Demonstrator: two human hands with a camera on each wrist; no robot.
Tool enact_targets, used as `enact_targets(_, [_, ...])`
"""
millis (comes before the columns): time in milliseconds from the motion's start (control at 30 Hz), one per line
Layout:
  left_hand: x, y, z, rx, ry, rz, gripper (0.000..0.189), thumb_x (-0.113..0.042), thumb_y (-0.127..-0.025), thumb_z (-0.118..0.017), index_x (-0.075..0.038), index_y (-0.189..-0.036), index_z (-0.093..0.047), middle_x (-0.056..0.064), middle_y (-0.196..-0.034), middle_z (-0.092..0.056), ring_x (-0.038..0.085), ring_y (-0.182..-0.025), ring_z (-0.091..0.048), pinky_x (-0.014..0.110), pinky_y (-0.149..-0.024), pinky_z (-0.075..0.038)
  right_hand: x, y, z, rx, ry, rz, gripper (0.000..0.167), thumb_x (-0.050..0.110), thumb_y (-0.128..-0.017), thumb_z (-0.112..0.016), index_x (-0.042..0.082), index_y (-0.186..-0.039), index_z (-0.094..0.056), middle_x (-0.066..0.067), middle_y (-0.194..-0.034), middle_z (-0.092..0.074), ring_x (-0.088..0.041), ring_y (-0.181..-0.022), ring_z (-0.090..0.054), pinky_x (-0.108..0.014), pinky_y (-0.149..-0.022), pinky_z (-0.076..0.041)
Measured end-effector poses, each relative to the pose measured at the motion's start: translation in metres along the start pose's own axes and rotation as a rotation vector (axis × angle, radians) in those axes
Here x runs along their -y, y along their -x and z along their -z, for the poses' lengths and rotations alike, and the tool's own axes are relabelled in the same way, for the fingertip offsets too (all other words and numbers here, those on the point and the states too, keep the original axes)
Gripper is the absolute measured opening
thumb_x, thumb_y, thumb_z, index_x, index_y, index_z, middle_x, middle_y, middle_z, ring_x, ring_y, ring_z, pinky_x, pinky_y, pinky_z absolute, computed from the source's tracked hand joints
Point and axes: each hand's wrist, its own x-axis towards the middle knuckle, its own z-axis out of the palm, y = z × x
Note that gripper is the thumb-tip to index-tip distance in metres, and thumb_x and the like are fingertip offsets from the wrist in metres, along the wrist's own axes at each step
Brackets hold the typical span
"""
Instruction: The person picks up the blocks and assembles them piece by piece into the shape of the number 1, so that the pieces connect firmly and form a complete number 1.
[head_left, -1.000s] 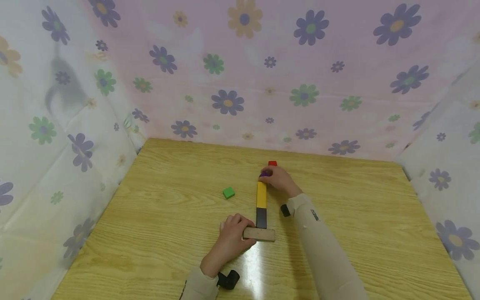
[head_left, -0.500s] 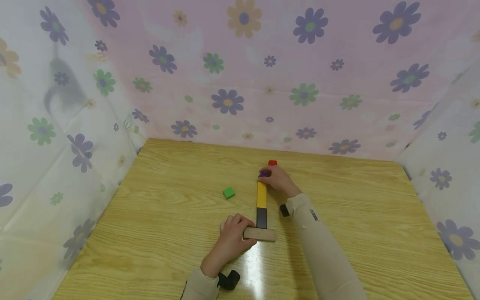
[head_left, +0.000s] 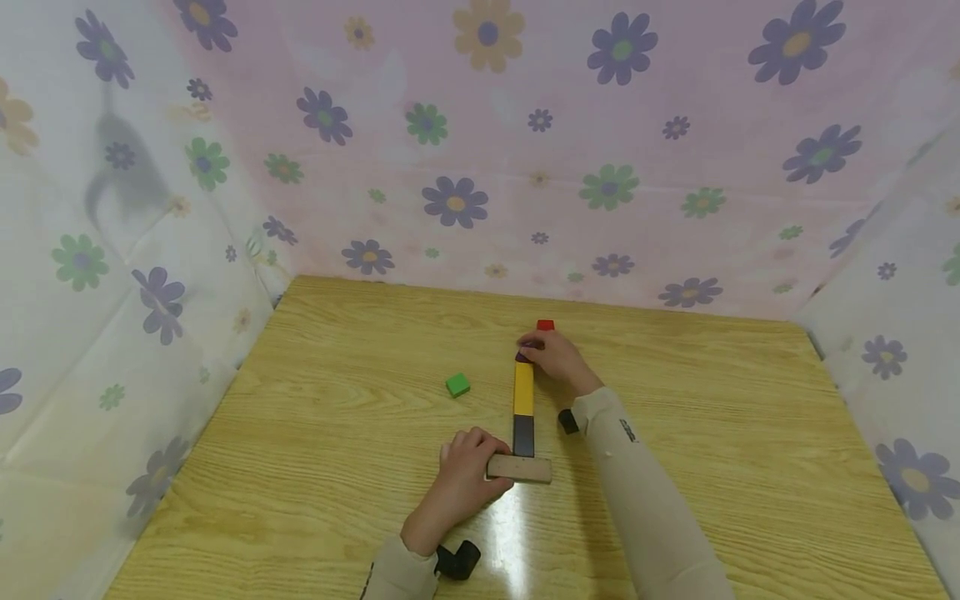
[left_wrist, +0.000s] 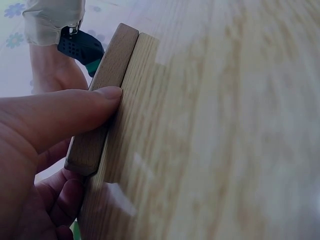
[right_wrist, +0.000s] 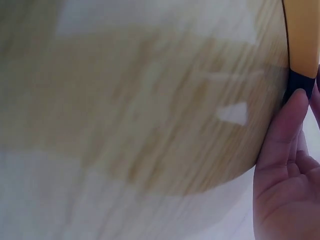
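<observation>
My left hand [head_left: 467,475] grips the left end of a plain wooden block [head_left: 525,469] lying crosswise on the table; in the left wrist view the thumb presses on the block's side [left_wrist: 107,75]. Behind it, in a line running away from me, lie a black block [head_left: 523,436] and a longer yellow block [head_left: 523,388]. At the line's far end my right hand [head_left: 557,358] pinches a small purple block [head_left: 522,354], mostly covered by the fingers. The right wrist view has this dark purple block [right_wrist: 301,84] against the end of the yellow block [right_wrist: 303,37].
A green block [head_left: 457,385] lies left of the line. Just beyond my right hand sits a red block [head_left: 545,325], partly hidden. Flower-printed cloth [head_left: 457,150] walls the wooden table [head_left: 337,358] at the back and both sides.
My right hand has drawn the purple block slightly toward me, up to the yellow block's far end. My left hand and the other blocks have stayed in place.
</observation>
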Motion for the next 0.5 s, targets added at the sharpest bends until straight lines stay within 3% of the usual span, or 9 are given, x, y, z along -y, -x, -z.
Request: enact_targets(500, [-0.0023, 0.0013, 0.0016, -0.003, 0.015, 0.004, 0.030, -0.038, -0.076, -0.069, -0.028, -0.101, -0.058, -0.011, -0.098, -0.045, 0.012, -0.086, -0.036, 0.032, -0.069, -0.022, 0.0031, 0.0029, -0.0016, -0.087, 0.034, -0.036, 0.025, 0.023, -0.091, -0.052, 0.011, -0.110, -0.062, -0.010, -0.109, -0.059, -0.027, -0.098, -0.053, -0.042, -0.085, -0.038])
